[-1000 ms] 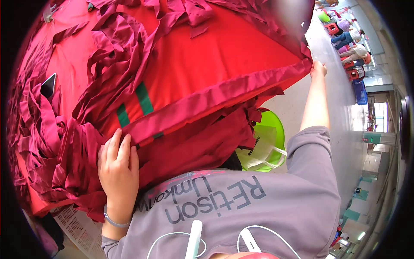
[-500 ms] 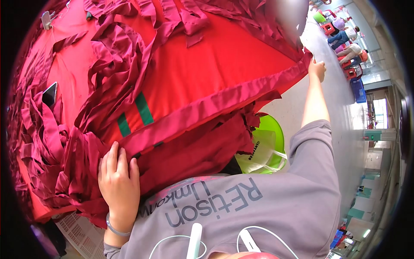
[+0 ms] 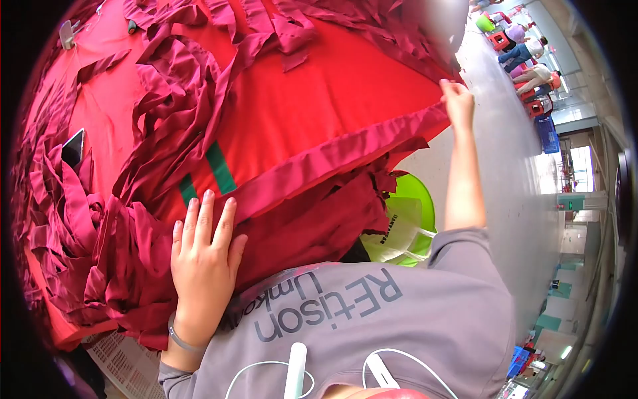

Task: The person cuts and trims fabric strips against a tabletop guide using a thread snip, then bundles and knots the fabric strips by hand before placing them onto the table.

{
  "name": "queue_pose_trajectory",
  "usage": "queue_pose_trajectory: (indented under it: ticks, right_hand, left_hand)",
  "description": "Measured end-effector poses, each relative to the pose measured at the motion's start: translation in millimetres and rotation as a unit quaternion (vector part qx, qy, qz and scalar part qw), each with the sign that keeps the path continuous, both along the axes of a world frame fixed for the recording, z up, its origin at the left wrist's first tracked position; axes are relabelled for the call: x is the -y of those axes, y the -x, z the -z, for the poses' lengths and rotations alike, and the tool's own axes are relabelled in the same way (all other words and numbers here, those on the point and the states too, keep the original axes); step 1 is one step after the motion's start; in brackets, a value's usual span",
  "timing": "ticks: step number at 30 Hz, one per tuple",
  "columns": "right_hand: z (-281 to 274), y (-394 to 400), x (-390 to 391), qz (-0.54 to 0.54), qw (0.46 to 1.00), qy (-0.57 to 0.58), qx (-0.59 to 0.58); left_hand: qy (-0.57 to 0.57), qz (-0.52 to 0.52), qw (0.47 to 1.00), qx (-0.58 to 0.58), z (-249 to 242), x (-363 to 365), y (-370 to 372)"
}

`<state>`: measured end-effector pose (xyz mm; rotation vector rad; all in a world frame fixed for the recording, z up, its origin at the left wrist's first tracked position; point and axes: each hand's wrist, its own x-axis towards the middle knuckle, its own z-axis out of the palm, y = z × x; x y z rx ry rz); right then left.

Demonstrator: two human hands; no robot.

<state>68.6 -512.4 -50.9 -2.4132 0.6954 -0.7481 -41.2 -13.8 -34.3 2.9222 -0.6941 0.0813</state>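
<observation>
There are two hands (image 3: 203, 266) (image 3: 458, 106), two green stripes (image 3: 220, 168), one bracelet (image 3: 181, 337).

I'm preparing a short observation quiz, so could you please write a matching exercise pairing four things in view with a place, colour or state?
Things:
1. left hand
2. right hand
3. bracelet
4. tub

Descriptions:
A. lime green
B. fingers pinched at the corner of the red fabric
C. worn round a wrist
D. fingers stretched out

Pairs: 1-D, 2-B, 3-C, 4-A
</observation>
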Motion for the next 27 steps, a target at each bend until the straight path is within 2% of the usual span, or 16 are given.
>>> queue_pose_trajectory:
  ticks: [1,3,5,7,9,11,13,15,16,17,19,21,25,27]
  right_hand:
    - [2,6,-21,-0.059,0.998,0.017,0.019]
    - [-17,34,-92,-0.071,0.994,0.076,-0.03]
    - [-11,58,-136,-0.141,0.987,0.068,0.048]
    - [-16,79,-177,-0.186,0.982,-0.019,0.008]
    - [-9,93,-208,-0.224,0.974,0.026,0.009]
    - [-7,102,-238,-0.311,0.95,0.039,0.005]
    - [-10,105,-263,-0.388,0.921,-0.041,0.001]
    - [-18,108,-288,-0.447,0.892,-0.057,-0.028]
    - [-14,109,-299,-0.48,0.877,-0.024,-0.013]
    - [-18,115,-311,-0.491,0.866,-0.05,-0.076]
    - [-17,118,-323,-0.547,0.827,0.019,-0.127]
    - [-13,118,-326,-0.533,0.827,0.07,-0.166]
    - [-18,115,-324,-0.452,0.869,0.122,-0.159]
    - [-16,117,-327,-0.48,0.858,0.13,-0.13]
  left_hand:
    - [-0.004,-0.001,1.0,-0.029,6,-1,-2]
    - [-0.023,-0.004,0.999,-0.033,2,-4,-2]
    - [-0.051,-0.022,0.998,-0.04,1,-10,4]
    - [-0.06,-0.047,0.997,-0.031,-1,-13,10]
    - [-0.061,-0.052,0.997,-0.021,-3,-14,13]
    - [-0.062,-0.056,0.996,-0.011,-3,-14,14]
    - [-0.048,-0.071,0.996,0.003,-3,-16,13]
    - [-0.032,-0.077,0.996,0.02,-4,-14,11]
    - [-0.025,-0.077,0.996,0.021,-5,-12,11]
    - [-0.018,-0.078,0.997,0.023,-5,-12,10]
    - [-0.003,-0.073,0.997,0.03,-1,-12,13]
    - [0.016,-0.075,0.996,0.038,7,-16,15]
    - [0.014,-0.076,0.996,0.038,6,-17,19]
    - [0.01,-0.066,0.997,0.043,7,-16,19]
